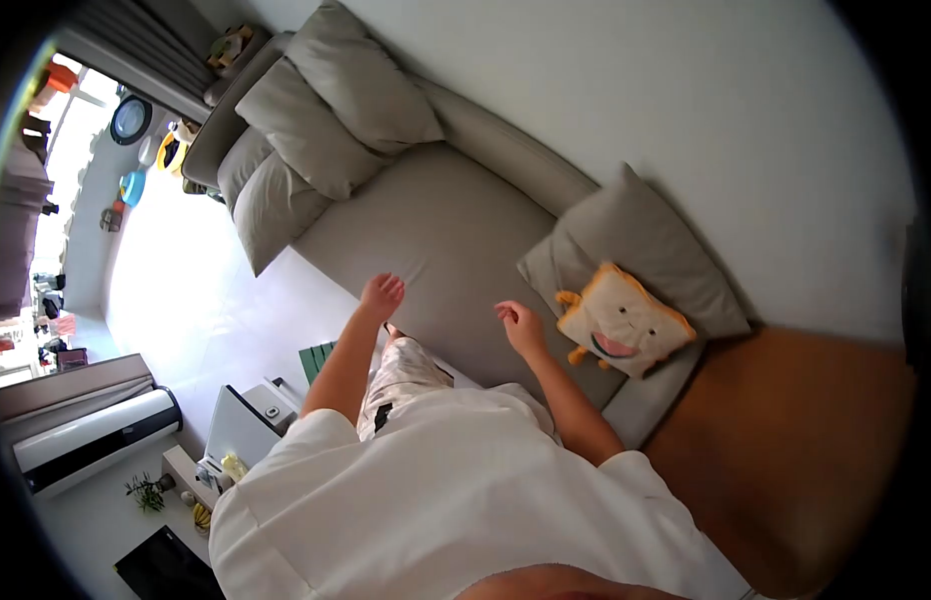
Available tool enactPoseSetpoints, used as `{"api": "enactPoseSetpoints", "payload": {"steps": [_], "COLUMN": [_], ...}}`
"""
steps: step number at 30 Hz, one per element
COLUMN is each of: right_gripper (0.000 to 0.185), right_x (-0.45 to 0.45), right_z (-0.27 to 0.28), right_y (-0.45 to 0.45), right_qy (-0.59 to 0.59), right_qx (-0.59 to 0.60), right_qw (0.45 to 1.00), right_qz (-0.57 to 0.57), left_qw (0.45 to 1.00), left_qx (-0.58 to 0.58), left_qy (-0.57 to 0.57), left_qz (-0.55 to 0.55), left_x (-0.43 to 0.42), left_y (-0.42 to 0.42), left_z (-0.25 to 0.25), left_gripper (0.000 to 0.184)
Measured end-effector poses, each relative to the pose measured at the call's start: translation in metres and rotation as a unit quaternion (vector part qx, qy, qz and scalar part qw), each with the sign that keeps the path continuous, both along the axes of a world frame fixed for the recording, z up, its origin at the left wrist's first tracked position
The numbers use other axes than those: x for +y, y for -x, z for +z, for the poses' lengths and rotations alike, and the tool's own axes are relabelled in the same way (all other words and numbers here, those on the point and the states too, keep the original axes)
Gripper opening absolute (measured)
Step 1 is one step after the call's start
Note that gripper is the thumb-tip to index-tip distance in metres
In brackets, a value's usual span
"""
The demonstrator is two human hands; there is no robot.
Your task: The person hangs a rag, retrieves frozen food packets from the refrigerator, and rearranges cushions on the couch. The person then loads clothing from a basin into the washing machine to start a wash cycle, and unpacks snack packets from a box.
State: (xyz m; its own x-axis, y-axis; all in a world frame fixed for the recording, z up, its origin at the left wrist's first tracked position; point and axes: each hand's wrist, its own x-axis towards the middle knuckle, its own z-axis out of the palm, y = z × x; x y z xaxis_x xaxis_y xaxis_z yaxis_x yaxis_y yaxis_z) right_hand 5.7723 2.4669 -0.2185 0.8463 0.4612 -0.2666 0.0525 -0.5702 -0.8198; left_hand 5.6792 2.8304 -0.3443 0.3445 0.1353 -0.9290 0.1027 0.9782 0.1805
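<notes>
Over the front part of the grey sofa (pixel 446 220), my left hand (pixel 384 292) hovers with its fingers loosely bent and nothing visible in it. My right hand (pixel 520 322) is also raised above the seat, fingers slightly curled and apart, holding nothing. Closest to the right hand is a toast-shaped plush cushion (pixel 626 320) with an orange edge and a smiling face. It leans on a grey pillow (pixel 636 240) at the sofa's right end. Neither hand appears to touch the sofa or the cushions.
Several grey pillows (pixel 361 90) are heaped at the sofa's far end. A pale shiny floor (pixel 186 260) lies to the left, with a white air conditioner (pixel 101 440), a potted plant (pixel 146 492) and a green slatted object (pixel 316 360). At right is a brown surface (pixel 786 440).
</notes>
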Motion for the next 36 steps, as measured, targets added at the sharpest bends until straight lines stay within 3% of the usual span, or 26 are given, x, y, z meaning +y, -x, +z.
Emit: {"api": "enactPoseSetpoints", "payload": {"steps": [2,3,6,7,9,10,12,14,16,19,21,23,25,29,31,32,34,35,36], "right_gripper": [0.020,0.021,0.025,0.025,0.025,0.024,0.023,0.024,0.023,0.023,0.051,0.082,0.102,0.096,0.085,0.085,0.070,0.070,0.064], "right_x": [0.066,0.096,0.175,0.203,0.249,0.265,0.292,0.310,0.307,0.300,0.301,0.322,0.321,0.274,0.255,0.246,0.223,0.210,0.199], "right_z": [-0.029,-0.036,-0.065,-0.072,-0.083,-0.088,-0.102,-0.103,-0.108,-0.115,-0.101,-0.038,0.000,0.027,0.029,0.028,0.029,0.032,0.040], "right_y": [-0.007,-0.007,-0.002,0.004,0.007,0.013,0.021,0.032,0.050,0.056,0.054,0.014,-0.013,-0.042,-0.052,-0.049,-0.044,-0.040,-0.038], "right_qy": [-0.008,-0.004,0.019,0.022,-0.002,-0.009,-0.001,-0.015,0.004,0.042,0.026,-0.005,0.039,0.140,0.018,0.010,-0.143,-0.148,-0.213], "right_qx": [0.019,0.031,0.137,0.147,0.214,0.222,0.255,0.313,0.317,0.320,0.211,0.046,-0.087,-0.108,-0.275,-0.277,-0.172,-0.173,-0.032], "right_qw": [0.998,0.996,0.982,0.981,0.972,0.972,0.963,0.943,0.941,0.941,0.973,0.995,0.993,0.980,0.959,0.958,0.967,0.965,0.951], "right_qz": [-0.057,-0.084,-0.128,-0.127,-0.096,-0.081,-0.087,-0.111,-0.115,-0.098,-0.084,-0.087,-0.073,-0.094,-0.064,-0.070,-0.121,-0.130,-0.221], "left_qw": [0.985,0.985,0.965,0.953,0.954,0.955,0.919,0.932,0.944,0.908,0.886,0.877,0.915,0.952,0.947,0.937,0.931,0.928,0.923], "left_qx": [0.005,0.002,-0.025,-0.028,-0.027,-0.019,0.121,0.070,0.028,-0.044,-0.101,-0.144,-0.136,-0.101,-0.043,-0.013,-0.033,-0.051,-0.062], "left_qy": [-0.137,-0.130,-0.254,-0.295,-0.290,-0.283,-0.363,-0.335,-0.298,-0.358,-0.416,-0.442,-0.367,-0.255,-0.238,-0.248,-0.281,-0.302,-0.312], "left_qz": [-0.109,-0.115,-0.059,-0.066,-0.076,-0.083,-0.095,-0.122,-0.138,-0.212,-0.180,-0.120,-0.097,-0.137,-0.214,-0.245,-0.230,-0.214,-0.218], "left_x": [0.102,0.152,0.296,0.337,0.423,0.433,0.444,0.464,0.457,0.431,0.376,0.318,0.271,0.232,0.219,0.206,0.173,0.156,0.136], "left_y": [-0.033,-0.055,-0.107,-0.122,-0.153,-0.164,-0.202,-0.224,-0.214,-0.227,-0.201,-0.168,-0.135,-0.069,-0.061,-0.066,-0.080,-0.088,-0.105], "left_z": [0.007,-0.010,-0.060,-0.066,-0.124,-0.121,-0.073,-0.074,-0.069,-0.023,0.029,0.089,0.173,0.264,0.285,0.303,0.326,0.336,0.355], "left_gripper": [0.034,0.034,0.057,0.065,0.081,0.081,0.095,0.096,0.096,0.083,0.061,0.054,0.056,0.054,0.050,0.047,0.045,0.043,0.036]}}
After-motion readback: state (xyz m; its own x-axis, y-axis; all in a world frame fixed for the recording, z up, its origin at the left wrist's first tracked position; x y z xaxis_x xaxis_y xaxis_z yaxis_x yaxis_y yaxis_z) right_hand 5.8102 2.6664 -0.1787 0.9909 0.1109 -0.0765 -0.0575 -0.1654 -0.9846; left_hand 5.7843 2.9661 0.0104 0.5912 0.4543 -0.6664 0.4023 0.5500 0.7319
